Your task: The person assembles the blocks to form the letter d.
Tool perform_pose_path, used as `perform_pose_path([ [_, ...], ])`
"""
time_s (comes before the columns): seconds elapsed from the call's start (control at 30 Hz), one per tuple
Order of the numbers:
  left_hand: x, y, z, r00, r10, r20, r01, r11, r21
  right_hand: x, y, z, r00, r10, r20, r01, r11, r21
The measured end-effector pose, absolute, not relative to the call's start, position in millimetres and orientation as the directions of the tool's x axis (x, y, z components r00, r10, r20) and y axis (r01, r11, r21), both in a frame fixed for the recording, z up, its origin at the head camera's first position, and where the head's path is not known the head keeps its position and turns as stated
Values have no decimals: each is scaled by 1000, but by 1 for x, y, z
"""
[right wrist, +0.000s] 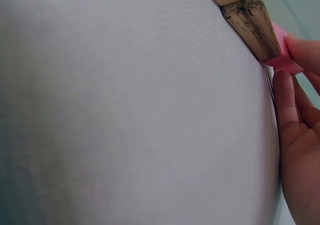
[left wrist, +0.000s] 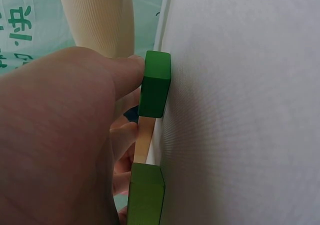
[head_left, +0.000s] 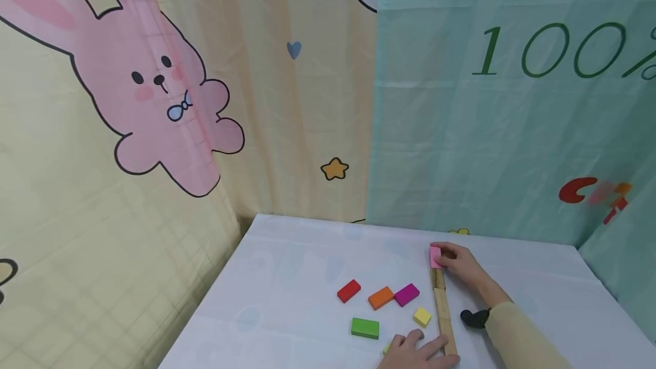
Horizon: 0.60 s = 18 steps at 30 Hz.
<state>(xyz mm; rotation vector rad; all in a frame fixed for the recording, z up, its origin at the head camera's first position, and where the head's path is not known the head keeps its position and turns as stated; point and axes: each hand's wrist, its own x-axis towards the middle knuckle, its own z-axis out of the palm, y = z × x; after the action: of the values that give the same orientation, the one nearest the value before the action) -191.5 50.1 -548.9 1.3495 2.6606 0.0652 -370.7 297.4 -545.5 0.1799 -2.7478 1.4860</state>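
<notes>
My right hand pinches a pink block between thumb and fingers, at the far end of a row of wooden blocks. In the right wrist view the pink block touches the end of a dark-stained wooden block. My left hand rests at the row's near end, fingers spread, touching the wood. In the left wrist view its thumb touches a dark green block. A lime green block sits nearer that camera, mostly hidden by the hand in the head view.
Left of the row lie red, orange, magenta, yellow and green blocks on the white table. Orange and magenta touch at a corner. Printed curtains hang behind the table.
</notes>
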Motion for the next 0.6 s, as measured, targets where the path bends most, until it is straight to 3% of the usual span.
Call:
perform_pose_path([
  [0.6, -190, 49, -552, -582, 810, -73, 803, 587, 108, -367, 292, -544, -994, -75, 74, -103, 553, -826],
])
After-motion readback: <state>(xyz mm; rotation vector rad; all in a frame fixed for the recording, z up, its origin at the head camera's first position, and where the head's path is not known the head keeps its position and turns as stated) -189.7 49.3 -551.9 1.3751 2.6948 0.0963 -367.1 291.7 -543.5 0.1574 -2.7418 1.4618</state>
